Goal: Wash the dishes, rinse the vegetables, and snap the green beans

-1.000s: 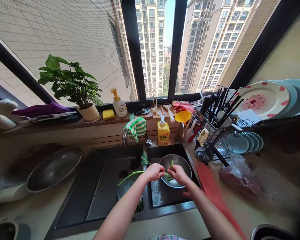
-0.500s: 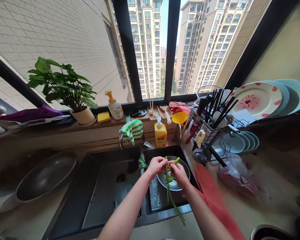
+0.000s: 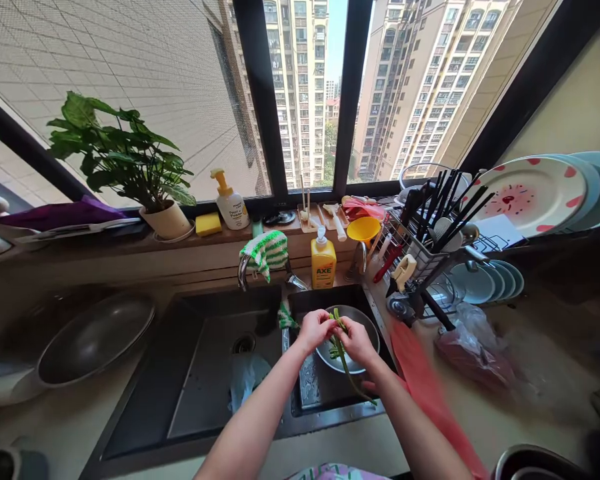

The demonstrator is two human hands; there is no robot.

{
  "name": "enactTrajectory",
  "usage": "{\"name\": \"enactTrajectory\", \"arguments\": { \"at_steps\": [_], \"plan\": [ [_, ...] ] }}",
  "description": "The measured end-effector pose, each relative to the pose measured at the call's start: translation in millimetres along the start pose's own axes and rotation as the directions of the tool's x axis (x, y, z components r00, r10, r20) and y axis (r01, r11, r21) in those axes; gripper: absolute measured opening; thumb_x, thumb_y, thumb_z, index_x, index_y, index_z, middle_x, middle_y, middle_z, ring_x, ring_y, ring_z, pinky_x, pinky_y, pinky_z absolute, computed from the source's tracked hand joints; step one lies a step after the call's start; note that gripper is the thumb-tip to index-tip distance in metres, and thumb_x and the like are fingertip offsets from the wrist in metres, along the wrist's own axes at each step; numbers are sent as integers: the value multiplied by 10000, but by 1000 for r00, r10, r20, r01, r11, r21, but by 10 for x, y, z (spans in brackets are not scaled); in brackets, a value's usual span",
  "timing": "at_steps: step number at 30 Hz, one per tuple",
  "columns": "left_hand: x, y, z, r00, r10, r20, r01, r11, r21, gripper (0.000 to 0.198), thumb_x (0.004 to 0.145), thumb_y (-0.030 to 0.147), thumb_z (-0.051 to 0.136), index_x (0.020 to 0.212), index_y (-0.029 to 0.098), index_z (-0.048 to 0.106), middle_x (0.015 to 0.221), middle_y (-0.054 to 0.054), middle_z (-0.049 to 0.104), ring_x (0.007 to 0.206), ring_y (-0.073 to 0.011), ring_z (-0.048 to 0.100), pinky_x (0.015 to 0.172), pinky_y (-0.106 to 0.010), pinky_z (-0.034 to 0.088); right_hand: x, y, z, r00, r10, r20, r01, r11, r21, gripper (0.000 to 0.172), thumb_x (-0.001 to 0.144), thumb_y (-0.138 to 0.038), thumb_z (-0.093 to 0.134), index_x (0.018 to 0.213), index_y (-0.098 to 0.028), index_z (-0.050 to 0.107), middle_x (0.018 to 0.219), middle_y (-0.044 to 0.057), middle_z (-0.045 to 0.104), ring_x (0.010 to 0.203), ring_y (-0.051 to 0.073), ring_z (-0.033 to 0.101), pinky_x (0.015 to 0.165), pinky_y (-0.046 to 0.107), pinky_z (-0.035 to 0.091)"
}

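Note:
Over the small right sink basin, my left hand [image 3: 315, 331] and my right hand [image 3: 357, 342] are close together, fingertips pinching long green vegetable stems [image 3: 349, 375]. The loose ends trail down past the sink's front edge. Below my hands a round metal bowl [image 3: 365, 321] sits in the small basin, with short green pieces [image 3: 335, 349] in it. My fingers partly hide the pinched ends of the stems.
Left of the bowl is the large dark sink [image 3: 205, 360] holding a clear plastic bag [image 3: 247, 383]. A faucet draped with a green-striped cloth [image 3: 265, 252], a yellow AXE bottle [image 3: 323, 263], a dish rack [image 3: 420, 250] and red rubber gloves [image 3: 425, 380] surround the sinks.
My hands have drawn nearer each other, and the stems between them are bent together. The hanging end has swung and now lies higher. The view has shifted slightly.

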State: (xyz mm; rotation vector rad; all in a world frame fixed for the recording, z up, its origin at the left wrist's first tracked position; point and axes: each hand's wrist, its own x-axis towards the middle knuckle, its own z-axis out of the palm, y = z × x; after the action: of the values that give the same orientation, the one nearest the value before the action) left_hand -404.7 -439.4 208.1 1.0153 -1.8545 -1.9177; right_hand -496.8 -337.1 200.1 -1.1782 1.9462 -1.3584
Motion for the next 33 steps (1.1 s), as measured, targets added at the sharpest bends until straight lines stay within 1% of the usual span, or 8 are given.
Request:
{"name": "enactTrajectory", "arguments": {
  "at_steps": [3,7,11,17,21,28,31,33],
  "plan": [
    [-18,11,-18,994,-33,100,38,998,-52,208,631,331,644,609,173,511,508,33,525,454,-95,486,486,-231,410,-19,52,15,993,114,34,-119,967,226,225,713,-399,603,628,-191,592,593,-6,574,575,134,468,548,244,339],
    [-30,34,-39,989,-23,144,34,997,-73,206,631,330,639,608,167,515,504,38,505,461,-93,471,490,-235,397,-42,92,82,943,293,157,-330,764,555,345,607,-495,698,673,-171,601,588,-10,585,542,121,484,533,239,356],
    [-18,-2,-12,997,38,63,-31,993,-113,190,645,317,633,613,157,536,518,34,511,474,-86,461,505,-224,384,-46,72,180,906,391,163,-379,575,725,397,519,-475,771,696,-168,592,563,-19,586,520,113,504,527,234,365],
    [-20,-135,105,997,8,-77,-33,946,-321,254,624,358,676,665,139,555,567,36,517,480,-69,459,497,-209,390,12,159,317,873,482,77,-336,479,811,437,446,-475,800,667,-168,581,515,-19,572,472,111,503,495,241,379],
    [-6,-171,197,994,-33,-100,-4,936,-352,284,647,376,672,744,141,547,591,42,516,487,-69,490,520,-216,429,42,314,275,815,579,-17,-312,464,829,512,381,-505,805,676,-184,537,497,-57,523,395,68,422,399,204,309],
    [25,-246,365,988,-148,-49,125,938,-322,395,638,359,721,903,174,493,611,40,557,490,-91,544,497,-213,426,33,409,120,799,583,-145,-246,539,805,519,424,-538,778,712,-199,512,523,-75,503,404,60,406,402,202,319],
    [7,-299,420,983,-181,22,181,960,-212,380,575,365,760,791,157,527,535,46,532,419,-90,486,439,-211,359,32,385,102,810,558,-182,-209,564,799,499,430,-527,774,709,-198,523,542,-69,517,461,80,447,450,214,354],
    [2,-324,423,988,-153,-13,149,975,-164,360,510,350,793,668,143,544,507,44,516,417,-82,452,441,-214,333,24,374,102,824,538,-175,-213,582,785,455,459,-512,766,685,-191,537,541,-61,522,481,89,456,462,218,348]
  ]
}}
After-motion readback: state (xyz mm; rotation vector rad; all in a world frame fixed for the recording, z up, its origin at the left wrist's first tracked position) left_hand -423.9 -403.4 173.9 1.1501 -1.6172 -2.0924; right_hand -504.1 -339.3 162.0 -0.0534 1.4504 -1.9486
